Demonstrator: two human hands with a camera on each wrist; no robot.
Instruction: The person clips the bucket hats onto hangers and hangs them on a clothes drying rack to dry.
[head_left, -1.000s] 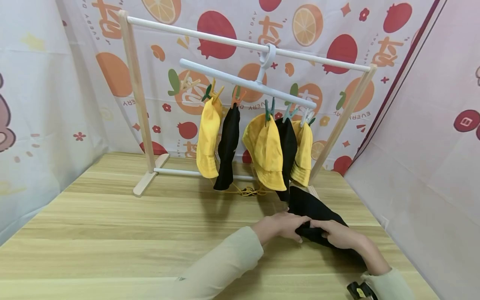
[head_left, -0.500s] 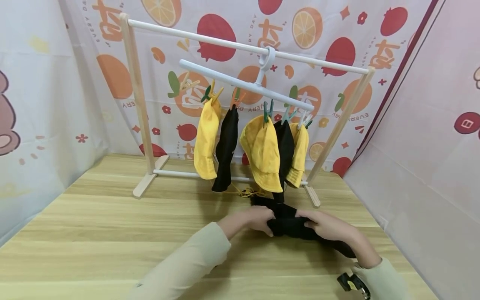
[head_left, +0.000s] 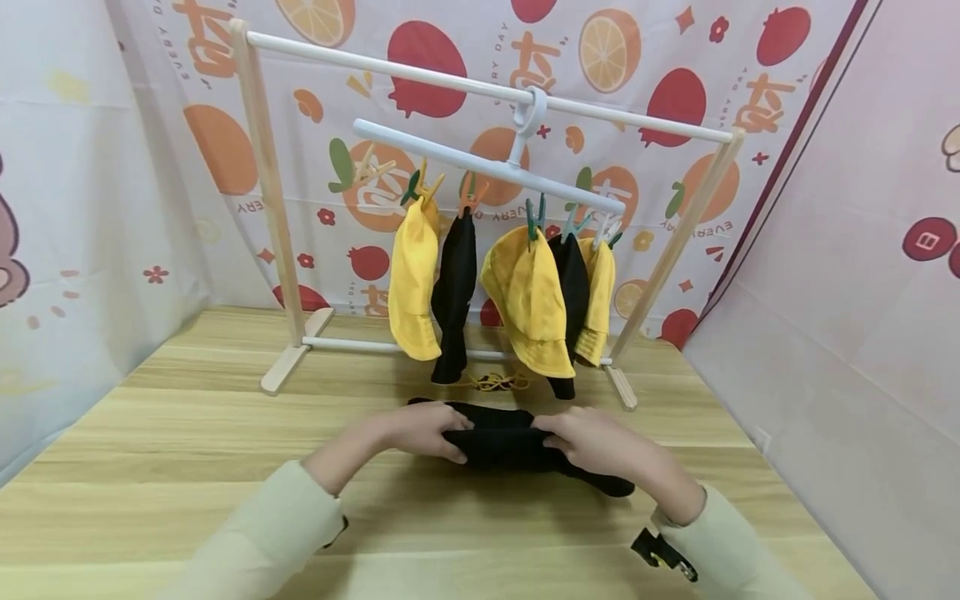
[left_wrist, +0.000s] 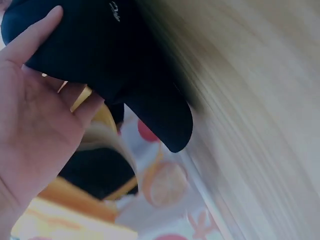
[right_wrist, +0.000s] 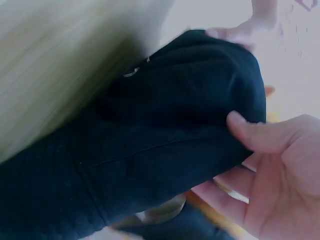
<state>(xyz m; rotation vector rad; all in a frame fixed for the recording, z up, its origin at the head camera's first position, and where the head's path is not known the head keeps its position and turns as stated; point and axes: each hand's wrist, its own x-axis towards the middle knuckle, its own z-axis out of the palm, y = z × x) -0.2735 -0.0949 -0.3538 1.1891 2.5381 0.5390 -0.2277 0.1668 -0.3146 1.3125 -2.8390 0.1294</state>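
A black bucket hat [head_left: 498, 450] is held low over the table between both hands. My left hand [head_left: 422, 429] pinches its left side, thumb on the near face and fingers behind. On the other side my right hand [head_left: 592, 437] pinches the fabric the same way. In the right wrist view the hat [right_wrist: 145, 130] shows a stitched brim and a small pale mark, with the right thumb pressed on its crown. The left wrist view has the hat [left_wrist: 100, 45] with a pale script mark, and the left fingers partly hidden behind it.
Behind the hands stands a wooden rack [head_left: 262, 175] with a tilted pale hanger [head_left: 480, 162]. Yellow hats [head_left: 414, 283] and black hats [head_left: 454, 292] hang from it by coloured clips. A yellow cord [head_left: 498, 382] lies below them on the wooden table [head_left: 187, 467].
Both hands have carried the black hat from the right side of the table leftward to the middle. The hands have moved further apart, each with a grip on one side of it.
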